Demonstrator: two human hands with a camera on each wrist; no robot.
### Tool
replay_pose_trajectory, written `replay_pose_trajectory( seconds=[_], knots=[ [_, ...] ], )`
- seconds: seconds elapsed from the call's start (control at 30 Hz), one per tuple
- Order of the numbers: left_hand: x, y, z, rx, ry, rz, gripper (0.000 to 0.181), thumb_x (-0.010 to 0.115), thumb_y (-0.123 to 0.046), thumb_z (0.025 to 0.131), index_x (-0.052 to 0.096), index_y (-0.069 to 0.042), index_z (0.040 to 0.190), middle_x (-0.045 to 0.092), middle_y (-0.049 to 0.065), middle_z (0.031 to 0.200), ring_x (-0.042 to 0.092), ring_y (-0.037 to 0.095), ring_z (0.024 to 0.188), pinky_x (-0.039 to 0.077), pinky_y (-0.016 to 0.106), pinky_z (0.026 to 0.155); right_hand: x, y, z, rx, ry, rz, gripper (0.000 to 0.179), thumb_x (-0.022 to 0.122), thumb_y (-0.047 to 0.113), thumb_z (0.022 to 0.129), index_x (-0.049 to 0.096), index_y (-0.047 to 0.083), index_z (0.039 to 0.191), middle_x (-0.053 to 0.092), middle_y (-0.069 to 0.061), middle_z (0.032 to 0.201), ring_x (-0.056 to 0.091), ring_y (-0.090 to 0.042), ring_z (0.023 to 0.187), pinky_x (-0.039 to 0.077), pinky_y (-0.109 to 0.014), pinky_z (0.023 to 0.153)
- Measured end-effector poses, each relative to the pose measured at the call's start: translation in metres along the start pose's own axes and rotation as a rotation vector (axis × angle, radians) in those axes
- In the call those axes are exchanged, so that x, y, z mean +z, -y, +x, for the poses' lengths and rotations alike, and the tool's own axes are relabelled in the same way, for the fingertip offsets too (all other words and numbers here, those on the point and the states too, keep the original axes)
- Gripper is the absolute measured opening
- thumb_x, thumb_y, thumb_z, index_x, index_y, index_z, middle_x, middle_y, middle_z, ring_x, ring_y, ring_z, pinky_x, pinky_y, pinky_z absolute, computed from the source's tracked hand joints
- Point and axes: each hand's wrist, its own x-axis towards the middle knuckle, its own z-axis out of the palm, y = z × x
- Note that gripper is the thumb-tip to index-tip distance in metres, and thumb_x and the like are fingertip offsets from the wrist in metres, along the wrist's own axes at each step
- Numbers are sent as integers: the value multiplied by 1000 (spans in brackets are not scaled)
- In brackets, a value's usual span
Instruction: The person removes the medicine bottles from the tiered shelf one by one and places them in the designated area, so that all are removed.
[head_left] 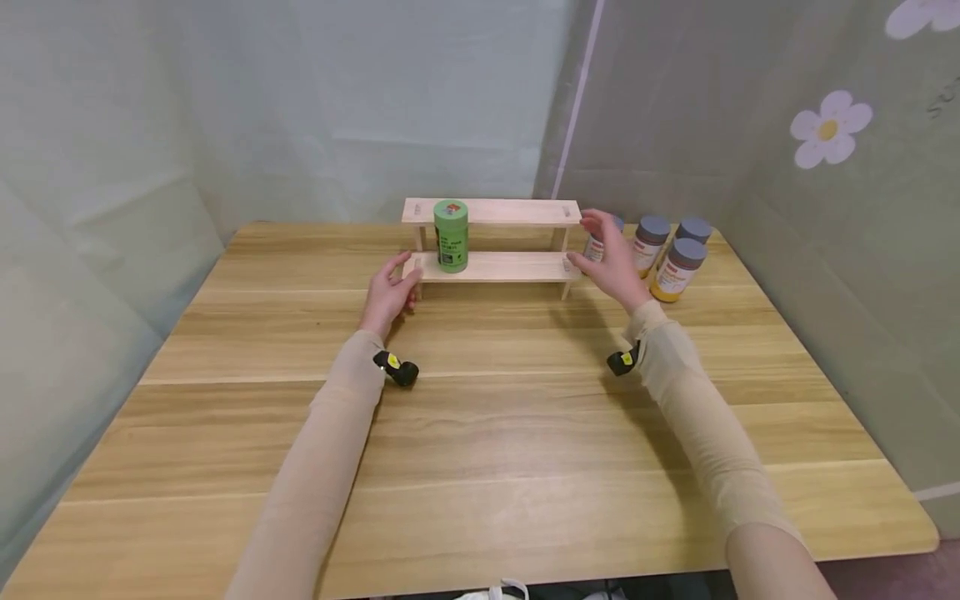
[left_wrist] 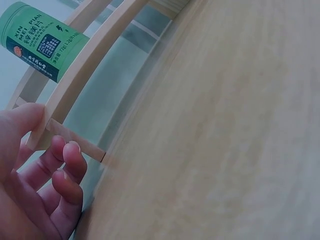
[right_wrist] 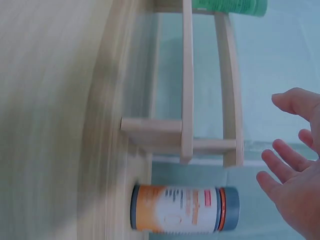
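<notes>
A two-step wooden rack (head_left: 495, 267) stands at the back of the table, with a green bottle (head_left: 452, 237) upright on its lower step. My left hand (head_left: 390, 296) grips the left end of that lower step. In the left wrist view the thumb (left_wrist: 25, 117) lies on the board's end, and the other fingers curl beside and below it. At the rack's right end is my right hand (head_left: 615, 262), its fingers spread and loosely bent. The right wrist view shows this hand (right_wrist: 297, 167) apart from the rack, holding nothing.
Several bottles with grey-blue lids and orange-yellow bottoms stand right of the rack, the nearest bottle (head_left: 677, 271) in front. One of them, a white-labelled bottle (right_wrist: 182, 209), is close to the rack's end. Curtains (head_left: 360, 108) hang behind the wooden table (head_left: 487, 433).
</notes>
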Motion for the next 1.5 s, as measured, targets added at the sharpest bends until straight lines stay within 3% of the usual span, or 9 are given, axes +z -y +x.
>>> replay_pose_trajectory(
  seconds=[0.4, 0.63, 0.77, 1.07, 1.5],
  knots=[
    [-3, 5, -1, 2, -11, 13, 56, 61, -36, 95, 41, -31, 146, 54, -5, 63, 51, 8, 50, 41, 22, 41, 37, 10, 13, -22, 24, 134, 66, 70, 3, 86, 36, 4, 142, 49, -23, 139, 45, -34, 132, 33, -46, 116],
    [-2, 6, 0, 25, 1, 23, 58, 62, -37, 94, 41, -29, 147, 54, -5, 62, 51, 7, 49, 41, 21, 41, 53, 20, 16, -29, 75, 147, 68, 71, 7, 87, 35, 7, 145, 48, -21, 141, 45, -32, 132, 34, -45, 115],
    [-2, 6, 0, 11, 12, 29, 58, 62, -38, 94, 40, -30, 147, 53, -6, 61, 51, 6, 48, 40, 20, 41, 61, 23, 17, -28, 96, 151, 69, 70, 8, 88, 34, 8, 146, 49, -19, 141, 46, -32, 132, 35, -43, 115],
    [-5, 1, -3, -10, 3, 23, 57, 61, -35, 95, 39, -31, 147, 53, -5, 61, 51, 7, 49, 40, 21, 42, 82, 47, 30, -4, 133, 317, 70, 71, 7, 87, 33, 12, 146, 49, -19, 141, 48, -31, 131, 38, -44, 113],
    [-4, -10, -4, -87, 4, 11, 57, 61, -24, 96, 39, -24, 148, 51, -5, 62, 48, 5, 47, 37, 17, 42, 110, 66, 46, 45, 194, 437, 76, 70, 4, 86, 27, 9, 148, 46, -18, 142, 47, -31, 133, 38, -38, 114]
  ],
)
